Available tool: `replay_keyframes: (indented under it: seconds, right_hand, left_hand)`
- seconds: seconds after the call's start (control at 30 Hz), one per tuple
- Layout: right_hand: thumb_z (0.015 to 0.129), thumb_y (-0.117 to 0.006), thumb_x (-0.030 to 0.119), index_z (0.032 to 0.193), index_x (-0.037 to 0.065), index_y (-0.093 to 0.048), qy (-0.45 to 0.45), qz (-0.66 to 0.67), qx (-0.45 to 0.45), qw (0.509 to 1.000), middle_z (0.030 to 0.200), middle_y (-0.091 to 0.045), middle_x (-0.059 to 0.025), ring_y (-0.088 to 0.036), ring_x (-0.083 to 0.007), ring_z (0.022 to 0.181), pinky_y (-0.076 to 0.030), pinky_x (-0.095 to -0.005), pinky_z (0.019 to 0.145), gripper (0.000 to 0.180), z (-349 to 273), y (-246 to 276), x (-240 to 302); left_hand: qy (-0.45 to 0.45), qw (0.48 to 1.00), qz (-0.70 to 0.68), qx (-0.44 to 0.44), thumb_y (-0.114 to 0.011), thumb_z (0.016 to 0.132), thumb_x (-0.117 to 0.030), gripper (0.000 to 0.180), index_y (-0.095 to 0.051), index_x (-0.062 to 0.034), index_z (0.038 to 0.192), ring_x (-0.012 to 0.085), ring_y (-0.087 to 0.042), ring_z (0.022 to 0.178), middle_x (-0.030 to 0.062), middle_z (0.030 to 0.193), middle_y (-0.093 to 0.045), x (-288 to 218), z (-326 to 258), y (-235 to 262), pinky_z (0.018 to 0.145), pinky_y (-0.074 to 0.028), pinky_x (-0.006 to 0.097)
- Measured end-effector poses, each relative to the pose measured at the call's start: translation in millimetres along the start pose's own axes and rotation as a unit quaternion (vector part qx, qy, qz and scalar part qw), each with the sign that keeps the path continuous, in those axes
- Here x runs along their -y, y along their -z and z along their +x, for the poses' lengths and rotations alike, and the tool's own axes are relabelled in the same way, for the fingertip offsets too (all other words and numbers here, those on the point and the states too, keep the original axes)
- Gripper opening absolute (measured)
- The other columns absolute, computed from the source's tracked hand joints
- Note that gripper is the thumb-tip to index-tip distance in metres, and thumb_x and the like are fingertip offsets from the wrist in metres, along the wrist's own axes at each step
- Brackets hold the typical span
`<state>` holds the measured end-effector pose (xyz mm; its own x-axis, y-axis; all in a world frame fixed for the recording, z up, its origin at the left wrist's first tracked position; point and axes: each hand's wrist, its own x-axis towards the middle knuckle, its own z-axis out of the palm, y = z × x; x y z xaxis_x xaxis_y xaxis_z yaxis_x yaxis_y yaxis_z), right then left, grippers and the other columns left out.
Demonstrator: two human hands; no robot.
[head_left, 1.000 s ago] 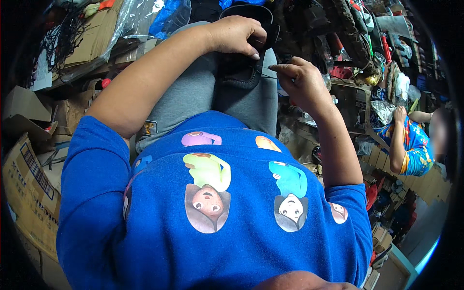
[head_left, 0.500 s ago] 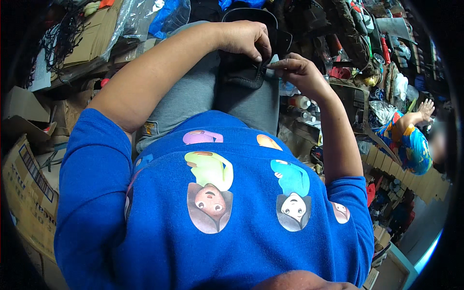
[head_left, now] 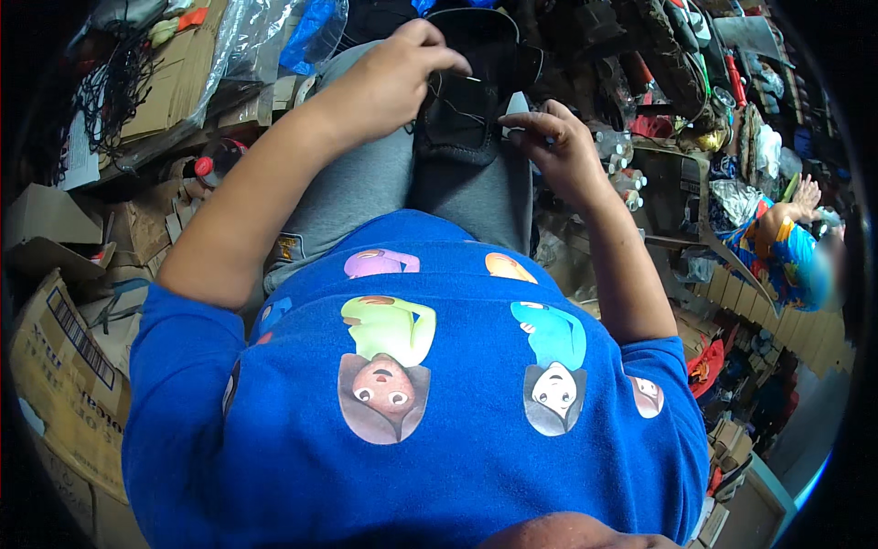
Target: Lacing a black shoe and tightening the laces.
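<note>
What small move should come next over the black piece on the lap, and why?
Probably draw the left hand gently away to take up slack: a thin thread appears to lie loosely across the black piece, and the right hand is at that piece's edge, seemingly well placed to steady it.

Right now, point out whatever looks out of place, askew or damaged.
The black cords at upper left look untidy: a messy snarl next to flat cardboard. On the lap, a thin strand trails loosely across the black piece. I see nothing plainly spilled or damaged.
</note>
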<state>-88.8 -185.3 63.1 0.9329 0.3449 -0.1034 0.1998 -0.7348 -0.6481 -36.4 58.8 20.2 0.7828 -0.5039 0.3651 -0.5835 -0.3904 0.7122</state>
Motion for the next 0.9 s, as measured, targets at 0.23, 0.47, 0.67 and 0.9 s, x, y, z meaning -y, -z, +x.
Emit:
replay_keyframes:
  seconds: [0.23, 0.47, 0.67, 0.9]
  right_hand:
    - [0.072, -0.063, 0.0, 0.102, 0.017, -0.071, 0.108, -0.2, -0.133, 0.965, 0.074, -0.053, -0.0092, -0.055, -0.0272, 0.073, -0.046, -0.0341, 0.071, 0.036, -20.1, -30.3, -2.8]
    - [0.071, -0.051, -0.009, 0.103, 0.016, -0.072, -0.009, 0.081, 0.053, 0.995, 0.082, -0.056, -0.0043, -0.054, -0.0169, 0.087, -0.046, -0.028, 0.081, 0.046, 14.1, 5.0, -32.5]
    - [0.078, -0.056, -0.004, 0.099, 0.015, -0.073, -0.002, 0.099, 0.113, 0.989, 0.085, -0.057, -0.0035, -0.054, -0.0162, 0.085, -0.045, -0.0271, 0.08, 0.033, 28.3, 10.2, -38.7]
    - [0.08, -0.059, -0.002, 0.098, 0.015, -0.073, -0.007, 0.101, 0.121, 0.988, 0.088, -0.058, -0.0034, -0.056, -0.0161, 0.088, -0.046, -0.0282, 0.081, 0.028, 30.0, 11.8, -35.2]
  left_hand:
    - [0.0, 0.985, 0.175, 0.004, -0.068, 0.072, -0.006, 0.02, -0.07, -0.0124, 0.09, 0.0213, -0.055, 0.089, 0.0021, 0.079, -0.058, -31.7, -39.3, -2.3, 0.08, -0.039, 0.034]
    - [0.018, 0.992, 0.124, -0.016, -0.069, 0.074, -0.016, 0.019, -0.073, -0.0242, 0.091, 0.0175, -0.052, 0.09, -0.0021, 0.079, -0.055, -8.9, -21.4, -13.7, 0.084, -0.033, 0.036]
    - [0.005, 0.989, 0.151, 0.0, -0.069, 0.074, -0.012, 0.024, -0.073, -0.0247, 0.094, 0.017, -0.051, 0.087, -0.0021, 0.08, -0.052, -7.7, -21.5, -14.5, 0.083, -0.032, 0.034]
    - [0.009, 0.989, 0.149, 0.019, -0.068, 0.074, -0.012, 0.023, -0.073, -0.0244, 0.093, 0.0175, -0.05, 0.087, -0.0019, 0.081, -0.052, -8.1, -21.5, -13.6, 0.084, -0.031, 0.034]
